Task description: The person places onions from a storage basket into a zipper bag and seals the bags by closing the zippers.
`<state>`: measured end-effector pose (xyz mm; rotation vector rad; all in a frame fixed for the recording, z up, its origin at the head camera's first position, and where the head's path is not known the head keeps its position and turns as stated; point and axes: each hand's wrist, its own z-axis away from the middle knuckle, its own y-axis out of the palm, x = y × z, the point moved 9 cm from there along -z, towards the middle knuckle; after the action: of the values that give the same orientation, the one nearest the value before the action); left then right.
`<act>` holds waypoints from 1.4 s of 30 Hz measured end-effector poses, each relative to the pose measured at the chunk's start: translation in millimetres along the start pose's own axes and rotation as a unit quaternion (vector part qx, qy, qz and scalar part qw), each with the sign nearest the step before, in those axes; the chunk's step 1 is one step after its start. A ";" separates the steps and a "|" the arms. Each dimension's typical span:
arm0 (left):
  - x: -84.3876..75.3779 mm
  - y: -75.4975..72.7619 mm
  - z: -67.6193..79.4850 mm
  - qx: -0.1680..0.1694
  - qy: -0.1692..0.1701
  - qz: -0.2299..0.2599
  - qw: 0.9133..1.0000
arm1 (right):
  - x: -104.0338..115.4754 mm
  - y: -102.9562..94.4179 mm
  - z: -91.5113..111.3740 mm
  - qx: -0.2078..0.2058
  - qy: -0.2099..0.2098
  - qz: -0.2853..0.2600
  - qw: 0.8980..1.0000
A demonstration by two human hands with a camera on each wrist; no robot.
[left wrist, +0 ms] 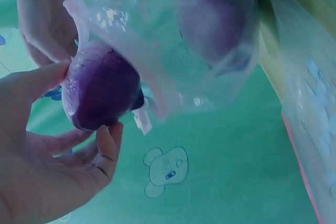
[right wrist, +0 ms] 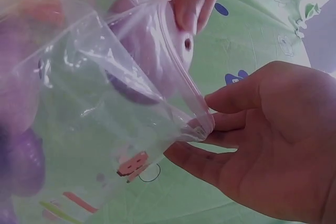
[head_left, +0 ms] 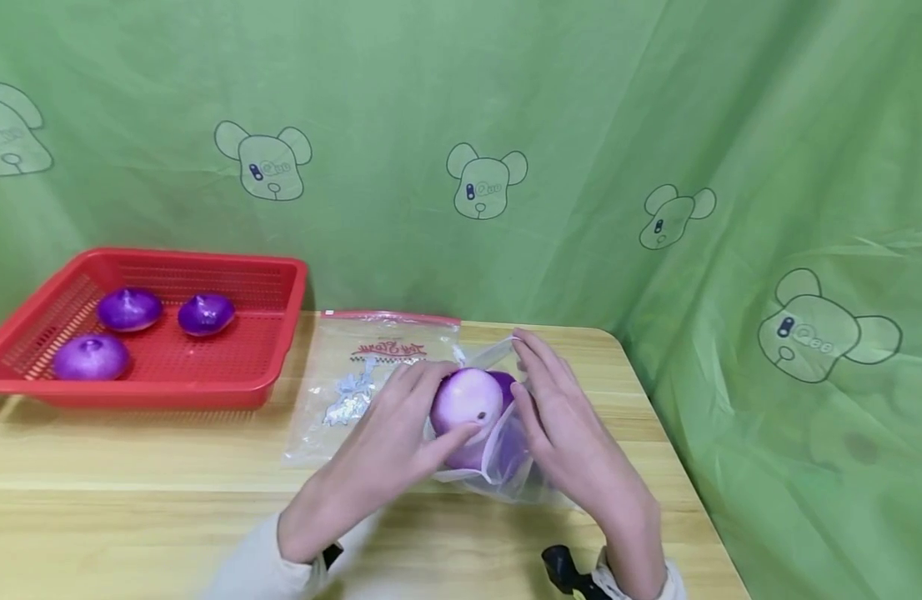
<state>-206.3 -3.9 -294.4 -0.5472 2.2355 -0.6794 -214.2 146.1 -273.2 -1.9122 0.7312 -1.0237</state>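
Head view: left hand (head_left: 389, 429) round an onion (head_left: 464, 398), right hand's (head_left: 573, 425) pinch on bag (head_left: 515, 490) of onions (head_left: 510, 448) — three onions (head_left: 92, 358) in red basket (head_left: 157, 387).

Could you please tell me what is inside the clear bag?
Purple onions are inside the clear bag; the left hand holds another at its mouth. The right hand covers part in the head view, so their number is unclear.

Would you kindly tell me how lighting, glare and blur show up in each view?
Head view: bright, the purple bulb in the left hand looking pale, the left sleeve blurred near the bottom; left wrist view: darker, blue-green cast, white glints on the clear bag, a second bulb hazy through plastic; right wrist view: dim, glare streaks along the bag.
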 end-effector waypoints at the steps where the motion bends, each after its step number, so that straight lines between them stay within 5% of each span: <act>1: -0.2 2.1 -0.5 -0.003 -0.006 -0.006 1.000 | 0.5 0.2 -0.1 -0.002 -0.001 -0.001 1.000; 7: 2.2 15.4 3.2 0.037 -0.054 -0.001 0.998 | 3.0 -0.2 -0.3 -0.018 -0.005 -0.014 1.000; 12: -8.4 12.0 2.5 0.054 -0.003 0.063 0.997 | 4.3 -1.9 -0.2 -0.022 -0.007 -0.019 1.000; 18: -19.6 -21.3 -1.7 -0.007 0.090 0.040 0.995 | 7.5 -9.7 0.1 -0.051 -0.016 -0.034 0.998; 25: -0.3 -51.3 -5.1 -0.057 0.082 -0.002 0.995 | 18.1 -16.8 1.3 -0.079 -0.065 -0.077 0.992; 29: 7.6 -47.9 -7.0 -0.028 0.080 -0.015 0.996 | 23.9 -17.1 2.1 -0.077 -0.092 -0.087 0.989; 33: 5.1 -37.4 -6.0 0.002 0.112 -0.020 0.994 | 26.3 -17.7 3.8 -0.071 -0.102 -0.090 0.988; 42: -2.0 -27.5 -2.2 -0.020 0.150 -0.009 0.988 | 21.1 -21.9 10.0 -0.037 -0.085 -0.070 0.993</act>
<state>-201.8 -23.3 -275.3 -0.5127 2.5314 -0.7708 -192.8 144.3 -249.5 -2.1103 0.5512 -0.9145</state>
